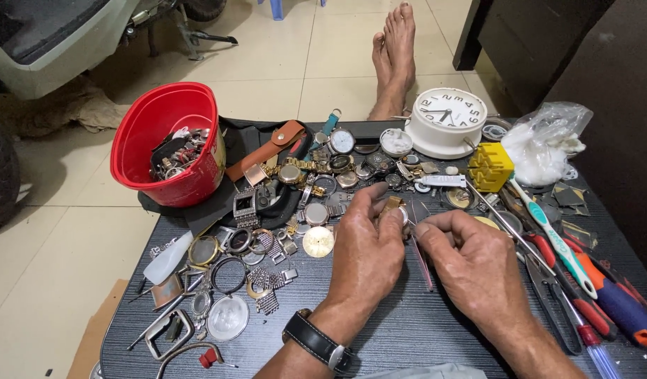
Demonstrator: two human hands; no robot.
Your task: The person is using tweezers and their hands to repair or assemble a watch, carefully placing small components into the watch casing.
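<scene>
- Gold watch part (392, 205) sits pinched in my left hand (365, 249), fingers closed round it.
- My right hand (470, 263) pinches thin tweezers (420, 256) just beside it.
- Beyond my right hand: yellow block (489, 166), crumpled clear plastic bag (548, 140).

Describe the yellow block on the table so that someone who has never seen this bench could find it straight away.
Start at the white round clock at the far edge of the dark table. Just to its right, before the crumpled plastic bag, sits the yellow block. It is the only bright yellow, cube-shaped thing there, with slots cut into its faces, among flat metal watch parts.
</scene>
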